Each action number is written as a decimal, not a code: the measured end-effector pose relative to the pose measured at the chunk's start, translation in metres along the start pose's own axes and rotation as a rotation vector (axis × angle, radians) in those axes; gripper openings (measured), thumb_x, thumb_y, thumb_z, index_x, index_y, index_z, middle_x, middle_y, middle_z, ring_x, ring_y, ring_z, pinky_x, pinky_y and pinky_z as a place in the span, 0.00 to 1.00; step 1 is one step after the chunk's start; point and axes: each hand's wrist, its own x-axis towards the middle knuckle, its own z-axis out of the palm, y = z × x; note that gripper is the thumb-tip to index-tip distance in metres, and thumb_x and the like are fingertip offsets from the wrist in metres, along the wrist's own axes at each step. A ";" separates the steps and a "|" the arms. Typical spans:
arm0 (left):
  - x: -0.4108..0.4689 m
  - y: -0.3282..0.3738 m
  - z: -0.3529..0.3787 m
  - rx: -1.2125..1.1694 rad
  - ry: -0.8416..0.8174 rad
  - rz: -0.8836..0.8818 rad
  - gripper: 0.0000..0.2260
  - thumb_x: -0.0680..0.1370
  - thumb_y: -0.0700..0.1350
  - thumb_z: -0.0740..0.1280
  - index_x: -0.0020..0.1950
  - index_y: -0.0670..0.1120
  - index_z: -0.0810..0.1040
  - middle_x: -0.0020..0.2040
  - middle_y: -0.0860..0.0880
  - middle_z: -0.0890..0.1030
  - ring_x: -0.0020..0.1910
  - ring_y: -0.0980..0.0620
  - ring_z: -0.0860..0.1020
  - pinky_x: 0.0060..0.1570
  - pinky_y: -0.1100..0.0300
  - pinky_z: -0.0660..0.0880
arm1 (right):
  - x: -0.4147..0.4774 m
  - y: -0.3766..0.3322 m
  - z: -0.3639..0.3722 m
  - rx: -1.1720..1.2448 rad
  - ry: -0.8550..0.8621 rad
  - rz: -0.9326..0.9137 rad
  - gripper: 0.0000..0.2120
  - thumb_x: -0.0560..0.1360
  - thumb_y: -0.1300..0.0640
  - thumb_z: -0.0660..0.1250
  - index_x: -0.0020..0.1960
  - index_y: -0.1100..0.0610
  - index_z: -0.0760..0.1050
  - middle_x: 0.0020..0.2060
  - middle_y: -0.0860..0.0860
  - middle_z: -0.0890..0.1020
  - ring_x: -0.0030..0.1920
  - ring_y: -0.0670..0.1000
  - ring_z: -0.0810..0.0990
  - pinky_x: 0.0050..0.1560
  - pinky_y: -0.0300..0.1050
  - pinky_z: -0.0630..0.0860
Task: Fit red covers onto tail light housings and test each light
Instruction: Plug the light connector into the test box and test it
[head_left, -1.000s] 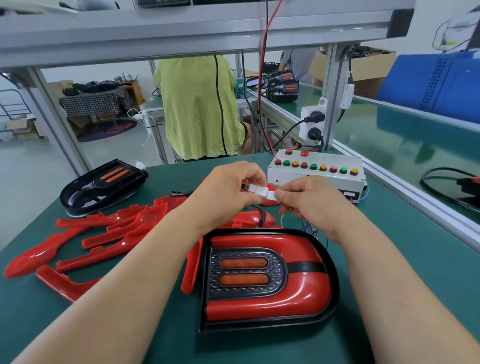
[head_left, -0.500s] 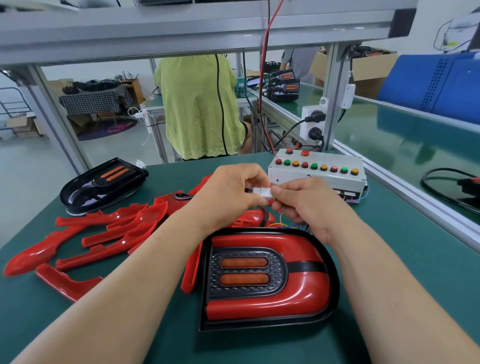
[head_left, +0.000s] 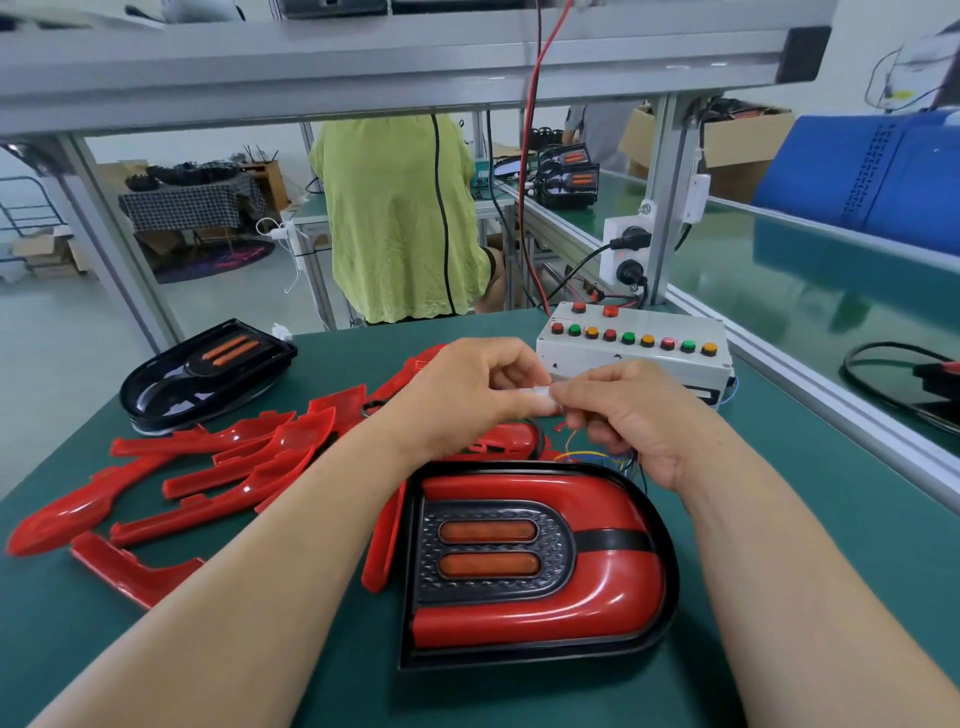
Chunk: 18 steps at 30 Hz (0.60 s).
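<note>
A tail light (head_left: 540, 566) with its red cover on and two orange lenses lies flat on the green bench in front of me. Above its far edge my left hand (head_left: 467, 395) and my right hand (head_left: 628, 415) meet, both pinching a small white connector (head_left: 543, 396). Thin coloured wires (head_left: 597, 457) run from it down to the light. A white test box (head_left: 634, 348) with a row of coloured buttons stands just behind my hands. A bare black housing (head_left: 202, 374) rests at the far left. Several loose red covers (head_left: 218, 467) lie left of the light.
A person in a yellow-green top (head_left: 400, 218) sits with their back to me beyond the bench. An aluminium frame post (head_left: 670, 197) with a power socket (head_left: 626, 249) stands at the right rear. A rail (head_left: 831, 395) borders the bench on the right.
My hands have drawn closer together, and less of the white connector shows between them. The tail light has not moved.
</note>
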 end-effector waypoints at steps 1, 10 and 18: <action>0.004 -0.002 -0.002 0.012 -0.029 -0.019 0.03 0.77 0.45 0.71 0.48 0.54 0.82 0.41 0.57 0.82 0.40 0.59 0.78 0.48 0.60 0.76 | 0.001 0.001 -0.001 -0.047 0.029 0.016 0.10 0.75 0.60 0.71 0.35 0.59 0.79 0.23 0.48 0.76 0.19 0.44 0.62 0.20 0.35 0.57; 0.080 -0.017 0.008 0.579 -0.279 -0.109 0.30 0.80 0.33 0.54 0.80 0.50 0.55 0.80 0.49 0.57 0.79 0.52 0.56 0.77 0.53 0.54 | 0.009 0.011 -0.002 -0.234 0.103 0.060 0.07 0.71 0.61 0.70 0.36 0.63 0.79 0.23 0.49 0.76 0.23 0.47 0.66 0.28 0.41 0.63; 0.103 -0.020 0.020 0.593 -0.277 -0.161 0.33 0.78 0.32 0.54 0.81 0.52 0.53 0.78 0.48 0.63 0.76 0.46 0.62 0.74 0.48 0.60 | 0.013 0.013 -0.002 -0.256 0.100 0.044 0.10 0.71 0.59 0.71 0.37 0.66 0.81 0.29 0.56 0.77 0.26 0.50 0.69 0.33 0.43 0.66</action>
